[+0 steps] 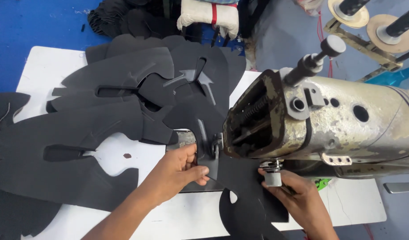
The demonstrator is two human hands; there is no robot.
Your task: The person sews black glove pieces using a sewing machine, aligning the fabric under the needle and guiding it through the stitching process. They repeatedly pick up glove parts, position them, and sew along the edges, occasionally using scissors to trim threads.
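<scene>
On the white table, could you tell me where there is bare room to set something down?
The white table is bare at its far left corner, beside the stacked black cut pieces, and along the near edge between the left hand and right hand. The middle, up to the sewing machine, is crowded.

Sewing workshop, prob. footwear/upper stitching. Signs: worn industrial sewing machine (320,120) w/ chipped paint at right of frame, on a white table (44,66); stacks of black cut shoe-upper pieces (111,102) fanned across left & centre; thread spool stands (369,22) at upper right; more black cut pieces (120,18) piled at top, on blue floor (31,22), upper left.
</scene>
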